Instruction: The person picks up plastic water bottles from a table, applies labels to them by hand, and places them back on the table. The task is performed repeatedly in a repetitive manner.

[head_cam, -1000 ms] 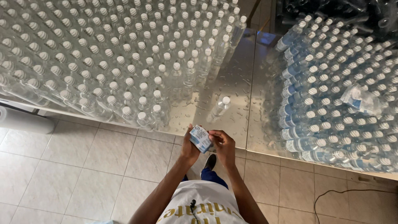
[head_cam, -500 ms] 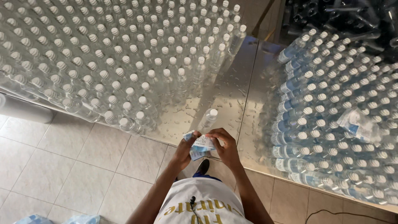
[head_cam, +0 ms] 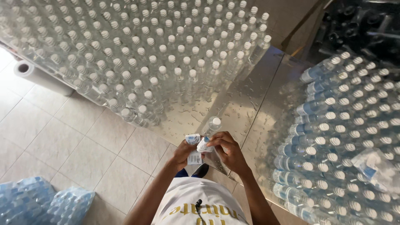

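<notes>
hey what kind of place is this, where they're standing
Probably a water bottling plant's labelling area: hundreds of capped unlabelled bottles crowd a wet steel table, labelled bottles stand opposite, and shrink-wrapped packs sit on the floor.

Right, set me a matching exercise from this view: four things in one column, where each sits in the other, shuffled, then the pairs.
Things
1. stack of labels
2. single clear bottle
3. blue-labelled bottles
4. white roll

Places
A. lying under the table's left edge
B. massed on the table's right side
C. held in both hands, left hand and right hand
D. standing alone on the wet steel table, just beyond the hands

Pairs: 1-C, 2-D, 3-B, 4-A
</notes>
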